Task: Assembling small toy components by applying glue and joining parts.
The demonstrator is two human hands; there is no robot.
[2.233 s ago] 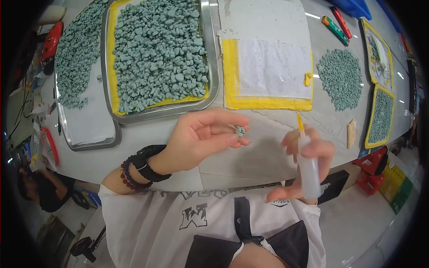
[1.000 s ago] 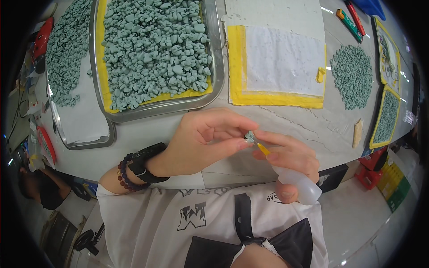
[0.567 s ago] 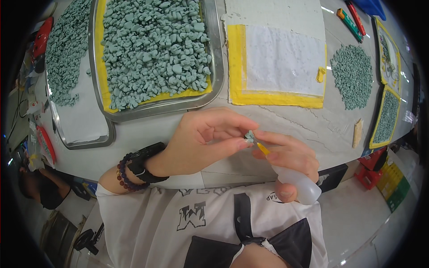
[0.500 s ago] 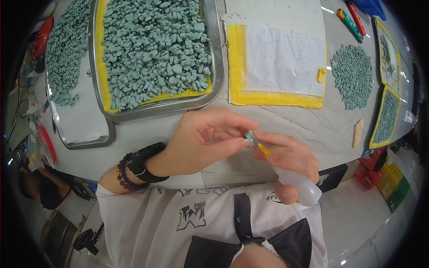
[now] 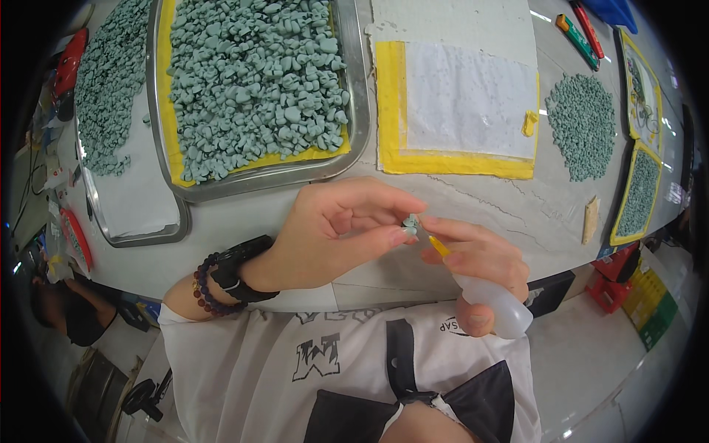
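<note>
Between thumb and fingertips, my left hand [image 5: 325, 229] pinches a small grey-green moulded piece [image 5: 410, 221]. My right hand [image 5: 480, 258] is wrapped round a translucent white squeeze bottle [image 5: 502, 314] with a yellow nozzle [image 5: 439, 246]. The nozzle's thin tip points up and left at the small piece, close to it; whether they touch I cannot tell. My right forefinger reaches out beside the piece. Both hands are over the near edge of the table, in front of a metal tray [image 5: 269, 177] heaped with grey-green pieces [image 5: 258, 88].
A yellow-edged board with a white sheet [image 5: 469, 100] lies beyond my hands. Right of it are a pile of tiny green pieces [image 5: 582, 127], a beige stick [image 5: 591, 220] and a green cutter [image 5: 578, 42]. Another tray [image 5: 144, 235] with green pieces stands on the left.
Both hands keep nearly the same place. The small piece in my left fingers has tilted slightly, and my right fingers have shifted a little.
</note>
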